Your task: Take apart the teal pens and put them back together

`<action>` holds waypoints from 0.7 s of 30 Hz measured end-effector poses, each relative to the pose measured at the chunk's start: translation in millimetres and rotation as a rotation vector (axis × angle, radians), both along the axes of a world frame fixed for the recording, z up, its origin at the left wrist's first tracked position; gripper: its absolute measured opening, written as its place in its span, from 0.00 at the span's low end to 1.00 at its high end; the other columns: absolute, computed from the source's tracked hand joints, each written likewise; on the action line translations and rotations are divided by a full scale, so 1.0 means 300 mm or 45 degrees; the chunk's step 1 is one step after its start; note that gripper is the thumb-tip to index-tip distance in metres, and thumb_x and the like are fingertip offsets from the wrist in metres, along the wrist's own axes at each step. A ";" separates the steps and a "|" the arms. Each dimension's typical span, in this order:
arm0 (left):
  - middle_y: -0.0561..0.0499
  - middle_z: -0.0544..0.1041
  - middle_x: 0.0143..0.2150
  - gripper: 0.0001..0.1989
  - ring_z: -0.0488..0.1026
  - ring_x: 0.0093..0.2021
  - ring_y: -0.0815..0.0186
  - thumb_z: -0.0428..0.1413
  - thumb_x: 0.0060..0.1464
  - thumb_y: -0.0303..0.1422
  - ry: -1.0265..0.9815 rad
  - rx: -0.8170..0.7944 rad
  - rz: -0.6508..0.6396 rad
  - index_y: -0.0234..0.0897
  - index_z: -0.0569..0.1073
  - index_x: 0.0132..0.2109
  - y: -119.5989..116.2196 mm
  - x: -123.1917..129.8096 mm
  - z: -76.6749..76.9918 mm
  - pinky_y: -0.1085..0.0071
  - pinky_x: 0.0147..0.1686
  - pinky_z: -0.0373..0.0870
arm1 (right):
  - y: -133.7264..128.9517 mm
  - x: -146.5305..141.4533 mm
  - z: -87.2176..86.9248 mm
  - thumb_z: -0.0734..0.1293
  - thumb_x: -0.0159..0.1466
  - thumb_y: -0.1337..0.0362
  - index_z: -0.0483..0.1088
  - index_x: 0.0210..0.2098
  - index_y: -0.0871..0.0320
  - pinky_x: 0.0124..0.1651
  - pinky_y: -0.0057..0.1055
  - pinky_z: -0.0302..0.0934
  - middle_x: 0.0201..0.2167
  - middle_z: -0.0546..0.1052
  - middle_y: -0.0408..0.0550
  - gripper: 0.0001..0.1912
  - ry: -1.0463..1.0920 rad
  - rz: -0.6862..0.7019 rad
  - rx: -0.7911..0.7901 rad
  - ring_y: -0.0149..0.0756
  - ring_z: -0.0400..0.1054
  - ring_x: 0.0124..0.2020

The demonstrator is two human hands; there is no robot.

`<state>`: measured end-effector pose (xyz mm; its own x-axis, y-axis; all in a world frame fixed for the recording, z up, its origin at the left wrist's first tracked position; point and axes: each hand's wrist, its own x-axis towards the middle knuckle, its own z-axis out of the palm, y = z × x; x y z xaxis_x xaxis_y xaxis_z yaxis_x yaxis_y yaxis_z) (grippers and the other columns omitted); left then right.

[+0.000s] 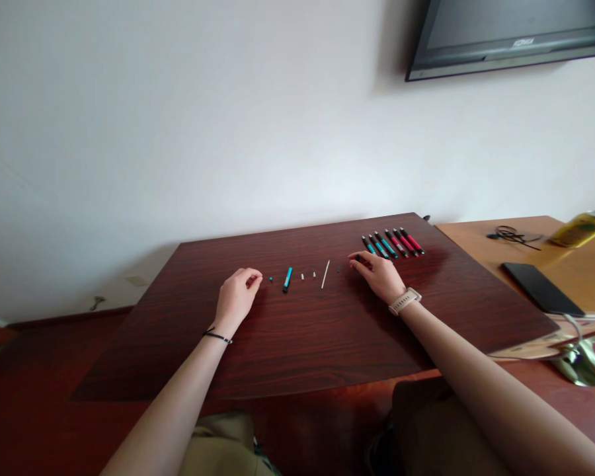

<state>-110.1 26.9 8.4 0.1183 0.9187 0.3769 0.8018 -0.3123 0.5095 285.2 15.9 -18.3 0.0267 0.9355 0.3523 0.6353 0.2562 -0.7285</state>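
Observation:
My left hand [238, 295] is above the table's left half, thumb and fingertips pinched together; whatever may be between them is too small to make out. Just right of those fingertips lies a tiny blue piece [270, 279]. Further along the row come a teal pen barrel [288, 279] with a black end, two small white pieces [302, 277], a thin white pen refill [326, 274] and a small dark piece, perhaps a spring [338, 269]. At the row's right end my right hand [377, 274] is closed on a small black pen part [357, 258], partly hidden by the fingers.
Several teal pens [378, 245] and red pens [404, 242] lie side by side behind my right hand. A lighter table [480, 238] adjoins on the right, bearing a black cable [510, 235], a dark flat device [540, 288] and a yellow package [581, 229]. A wall-mounted screen [515, 26] hangs above.

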 end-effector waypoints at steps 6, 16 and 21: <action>0.45 0.85 0.39 0.12 0.82 0.41 0.58 0.64 0.59 0.40 -0.764 -0.392 -0.213 0.36 0.81 0.43 -0.042 0.117 0.005 0.64 0.44 0.77 | -0.052 -0.082 0.042 0.74 0.68 0.51 0.70 0.52 0.52 0.40 0.36 0.72 0.34 0.82 0.44 0.19 0.309 0.192 0.023 0.40 0.79 0.33; 0.46 0.85 0.40 0.12 0.83 0.42 0.60 0.65 0.61 0.40 -0.987 -0.476 -0.394 0.36 0.81 0.44 -0.132 0.295 -0.030 0.63 0.49 0.79 | -0.126 -0.240 0.048 0.72 0.70 0.59 0.79 0.49 0.52 0.54 0.37 0.73 0.47 0.84 0.48 0.09 0.311 0.453 0.127 0.42 0.80 0.48; 0.46 0.84 0.40 0.11 0.82 0.41 0.60 0.64 0.62 0.40 -0.919 -0.452 -0.438 0.36 0.80 0.44 -0.138 0.321 -0.052 0.64 0.48 0.79 | -0.143 -0.257 0.035 0.73 0.69 0.58 0.78 0.44 0.53 0.48 0.35 0.74 0.43 0.85 0.47 0.07 0.340 0.443 0.077 0.40 0.80 0.44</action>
